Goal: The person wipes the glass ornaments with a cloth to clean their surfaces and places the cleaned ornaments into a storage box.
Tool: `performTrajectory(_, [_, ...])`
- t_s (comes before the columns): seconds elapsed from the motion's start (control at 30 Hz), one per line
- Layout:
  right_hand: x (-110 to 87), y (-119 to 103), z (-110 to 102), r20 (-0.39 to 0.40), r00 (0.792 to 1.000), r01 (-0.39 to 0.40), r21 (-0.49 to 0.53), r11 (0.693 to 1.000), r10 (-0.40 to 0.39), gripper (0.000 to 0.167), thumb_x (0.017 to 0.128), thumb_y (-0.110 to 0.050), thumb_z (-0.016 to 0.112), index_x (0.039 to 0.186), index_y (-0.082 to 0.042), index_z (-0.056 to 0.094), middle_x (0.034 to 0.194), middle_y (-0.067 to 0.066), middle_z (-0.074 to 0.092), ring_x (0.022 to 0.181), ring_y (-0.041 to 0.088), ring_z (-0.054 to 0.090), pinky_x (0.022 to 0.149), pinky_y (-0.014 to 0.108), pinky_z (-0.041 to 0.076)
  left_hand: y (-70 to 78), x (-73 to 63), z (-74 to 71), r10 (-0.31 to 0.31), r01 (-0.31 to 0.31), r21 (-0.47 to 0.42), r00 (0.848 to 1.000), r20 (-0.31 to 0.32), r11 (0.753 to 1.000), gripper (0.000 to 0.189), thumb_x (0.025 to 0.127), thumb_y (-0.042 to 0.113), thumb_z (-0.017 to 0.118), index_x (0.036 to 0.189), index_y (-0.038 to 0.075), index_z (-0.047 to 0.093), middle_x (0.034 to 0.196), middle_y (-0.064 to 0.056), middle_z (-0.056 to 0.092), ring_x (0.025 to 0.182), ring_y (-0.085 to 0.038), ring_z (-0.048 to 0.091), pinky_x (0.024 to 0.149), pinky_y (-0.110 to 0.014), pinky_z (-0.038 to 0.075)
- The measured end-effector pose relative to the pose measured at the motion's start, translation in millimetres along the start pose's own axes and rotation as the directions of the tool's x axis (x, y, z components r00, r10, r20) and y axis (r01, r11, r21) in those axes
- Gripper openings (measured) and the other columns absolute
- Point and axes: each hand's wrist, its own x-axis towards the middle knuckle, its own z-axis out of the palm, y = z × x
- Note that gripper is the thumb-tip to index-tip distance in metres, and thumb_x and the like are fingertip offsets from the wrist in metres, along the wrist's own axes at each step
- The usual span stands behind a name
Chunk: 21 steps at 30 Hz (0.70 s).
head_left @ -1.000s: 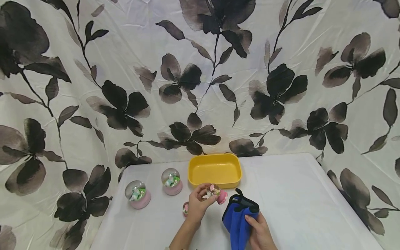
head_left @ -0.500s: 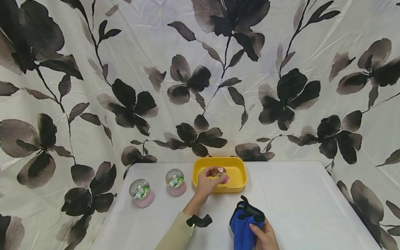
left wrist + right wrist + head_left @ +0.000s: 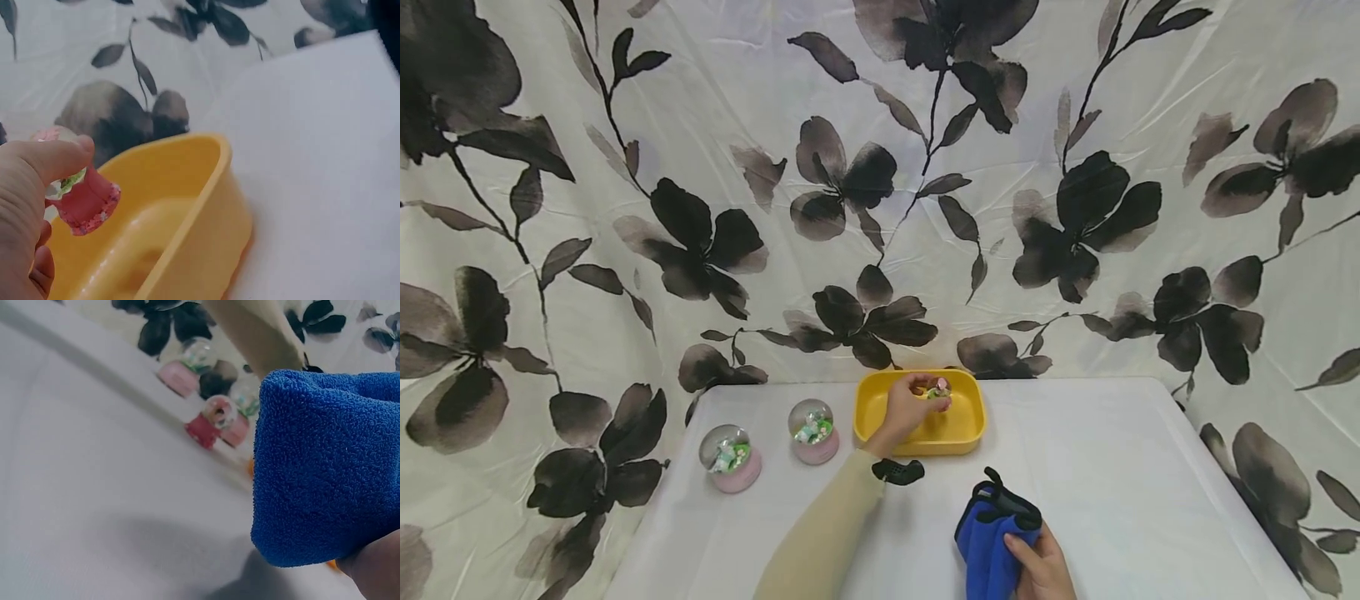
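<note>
My left hand (image 3: 904, 410) pinches a small snow globe (image 3: 939, 392) over the yellow tray (image 3: 977, 437). In the left wrist view, thumb and fingers hold the glass end while the dark pink base (image 3: 89, 201) points outward above the tray's inside. My right hand (image 3: 1042, 567) grips a folded blue cloth (image 3: 992, 542) with black trim and a black loop, low in front of the tray. The cloth's fuzzy face fills much of the right wrist view.
Two larger snow globes with pale pink bases, one at far left (image 3: 735, 473) and one nearer the tray (image 3: 816, 446), stand on the white table (image 3: 1120, 492). Another small globe (image 3: 206, 428) shows in the right wrist view; my left sleeve hides it from the head view.
My left hand has carried the small snow globe from beside the cloth, forward to above the yellow tray. The right hand keeps hold of the cloth, nearly in place.
</note>
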Motion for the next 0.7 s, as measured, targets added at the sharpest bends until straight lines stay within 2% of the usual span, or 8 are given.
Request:
performTrajectory(0.2, [-1.5, -1, -11, 0.039, 0.999, 0.022, 0.002, 1.000, -0.022, 0.047, 0.091, 0.012, 0.049, 0.116, -0.023, 0.066, 0.115, -0.006, 0.066, 0.103, 0.009, 0.061, 0.086, 0.024, 0.050, -2.5, 13.9, 7.1, -0.010, 0.010, 0.005, 1.000, -0.004, 1.000, 0.047, 0.070, 0.019, 0.089, 0.111, 0.014, 0.068, 0.100, 0.003, 0.063, 0.095, -0.019, 0.053, 0.089, -0.032, 0.047])
performTrajectory(0.3, [-1.6, 0, -15, 0.050, 0.997, 0.057, -0.025, 0.998, -0.056, 0.048, 0.091, 0.013, 0.048, 0.116, -0.024, 0.066, 0.114, -0.006, 0.066, 0.102, 0.008, 0.061, 0.086, 0.023, 0.049, -4.8, 16.2, 11.8, -0.029, 0.030, 0.001, 0.999, -0.023, 1.000, 0.046, 0.069, 0.019, 0.089, 0.111, 0.013, 0.069, 0.100, 0.002, 0.064, 0.091, -0.018, 0.054, 0.086, -0.031, 0.049])
performTrajectory(0.4, [-1.7, -1, -18, 0.045, 0.998, 0.054, -0.070, 0.996, -0.050, 0.047, 0.092, 0.011, 0.050, 0.115, -0.028, 0.066, 0.112, -0.009, 0.066, 0.100, 0.007, 0.061, 0.083, 0.022, 0.050, -9.1, 17.8, 18.0, -0.046, 0.046, -0.009, 0.999, -0.029, 0.999, 0.045, 0.068, 0.019, 0.089, 0.108, 0.013, 0.070, 0.098, 0.002, 0.064, 0.087, -0.018, 0.054, 0.082, -0.029, 0.050])
performTrajectory(0.53, [-3.3, -5, -23, 0.020, 1.000, -0.010, -0.146, 0.989, 0.013, 0.047, 0.092, 0.006, 0.053, 0.111, -0.035, 0.066, 0.108, -0.012, 0.066, 0.096, 0.007, 0.062, 0.080, 0.025, 0.052, -13.7, 15.9, 30.3, -0.062, 0.061, -0.027, 0.998, -0.027, 0.998, 0.044, 0.068, 0.017, 0.088, 0.108, 0.013, 0.069, 0.098, 0.002, 0.065, 0.085, -0.017, 0.054, 0.081, -0.027, 0.051])
performTrajectory(0.7, [-8.0, -6, -28, 0.029, 0.999, -0.008, -0.172, 0.985, 0.014, 0.045, 0.090, 0.004, 0.057, 0.110, -0.035, 0.068, 0.104, -0.010, 0.068, 0.091, 0.010, 0.065, 0.074, 0.029, 0.056, -16.3, 9.4, 43.4, -0.082, 0.082, -0.038, 0.997, 0.001, 0.996, 0.045, 0.070, 0.014, 0.087, 0.111, 0.009, 0.068, 0.097, 0.001, 0.066, 0.079, -0.016, 0.055, 0.075, -0.024, 0.052])
